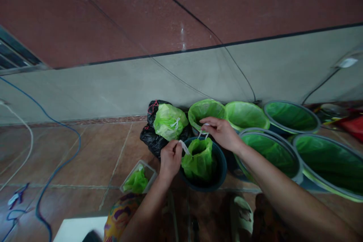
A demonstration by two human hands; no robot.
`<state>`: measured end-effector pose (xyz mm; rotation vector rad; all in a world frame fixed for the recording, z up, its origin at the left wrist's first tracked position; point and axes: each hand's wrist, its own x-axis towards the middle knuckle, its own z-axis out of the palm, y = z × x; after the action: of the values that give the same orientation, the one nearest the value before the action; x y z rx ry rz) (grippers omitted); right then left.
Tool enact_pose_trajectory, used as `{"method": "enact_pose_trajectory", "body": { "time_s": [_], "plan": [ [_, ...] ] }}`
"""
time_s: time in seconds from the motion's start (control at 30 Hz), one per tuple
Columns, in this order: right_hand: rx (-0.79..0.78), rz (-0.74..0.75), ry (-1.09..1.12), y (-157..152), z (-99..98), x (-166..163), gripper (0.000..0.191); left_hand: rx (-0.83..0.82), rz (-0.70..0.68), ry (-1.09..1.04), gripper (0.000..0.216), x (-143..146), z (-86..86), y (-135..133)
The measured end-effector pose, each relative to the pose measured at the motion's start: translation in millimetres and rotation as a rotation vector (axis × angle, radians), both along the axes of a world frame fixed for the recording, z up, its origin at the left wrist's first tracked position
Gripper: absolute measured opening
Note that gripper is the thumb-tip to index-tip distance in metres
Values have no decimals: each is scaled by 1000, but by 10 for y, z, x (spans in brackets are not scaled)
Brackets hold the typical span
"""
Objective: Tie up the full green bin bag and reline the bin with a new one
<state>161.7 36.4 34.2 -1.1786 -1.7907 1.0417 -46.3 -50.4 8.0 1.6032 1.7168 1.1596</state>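
Note:
A green plastic bag [198, 160] stands gathered inside a dark round bin [219, 176] on the tiled floor. My left hand [170, 157] is closed, pinching one white drawstring [183, 146] at the bag's left side. My right hand [221, 132] is closed on the other white drawstring [203, 134] just above the bag's mouth. Both hands hover over the bin, pulling the strings apart.
A tied green bag [170, 121] rests on a black bag [153, 140] by the wall. Several green-lined bins [292, 117] stand to the right. A clear box of green bags [138, 179] sits left of the bin. Blue and white cables [56, 155] cross the floor.

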Motion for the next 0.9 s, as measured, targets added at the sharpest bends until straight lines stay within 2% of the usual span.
{"method": "enact_pose_trajectory", "body": {
  "time_s": [0.17, 0.27, 0.33, 0.5, 0.6, 0.7, 0.8, 0.9],
  "plan": [
    [-5, -71, 171, -46, 65, -25, 24, 46, 49, -390, 29, 28, 90, 104],
    [-66, -37, 316, -55, 72, -51, 27, 69, 28, -494, 28, 60, 161, 175],
    [-122, -10, 305, -76, 70, -87, 28, 82, 16, -518, 28, 89, 216, 211],
    [-188, 275, 149, -215, -11, -267, 37, 100, -72, -470, 29, 184, 362, 258],
    [-184, 383, 37, -268, -95, -386, 19, 75, -119, -454, 29, 236, 374, 303],
    [-180, 311, -3, -227, -120, -412, 31, 37, -85, -536, 28, 263, 256, 371],
    [-234, 197, 74, -149, -59, -341, 36, -65, -35, -637, 28, 296, 17, 395],
    [-281, 174, 163, -118, 28, -281, 40, -183, -174, -475, 23, 380, -245, 324]
  ]
}}
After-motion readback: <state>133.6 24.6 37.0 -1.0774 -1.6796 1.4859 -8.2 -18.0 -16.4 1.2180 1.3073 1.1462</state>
